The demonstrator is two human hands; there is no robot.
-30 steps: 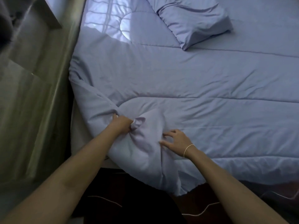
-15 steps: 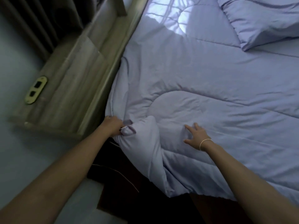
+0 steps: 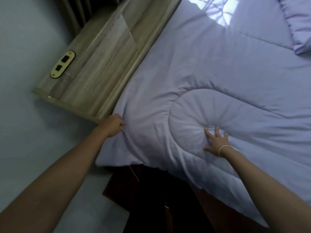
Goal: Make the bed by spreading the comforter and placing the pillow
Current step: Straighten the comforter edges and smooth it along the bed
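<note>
Nearest to us we note two bare forearms reaching out from the lower edge of the view. Between them lies dark floor, with a thin pale cord (image 3: pixel 134 173) hanging below the bedding edge. The left hand (image 3: pixel 113 125) is closed on the near left corner of the comforter (image 3: pixel 210 78), fingers curled into the fabric right beside the end of the wooden headboard (image 3: pixel 102 64). The right hand (image 3: pixel 216 142) lies flat on the comforter with fingers spread, pressing at the centre of a rounded quilted seam from which creases radiate; a thin bracelet (image 3: pixel 224 149) circles that wrist. We observe the lilac comforter covering the bed, its near edge hanging over the side. Further left, the headboard carries a pale oval switch plate (image 3: pixel 62 66) with two dark squares, set against a blue wall (image 3: pixel 25 39). At the far right, the pillow (image 3: pixel 296 22), in matching lilac, rests on the comforter, partly cut off by the frame. A patch of sunlight (image 3: pixel 217 12) falls on the far bedding
</note>
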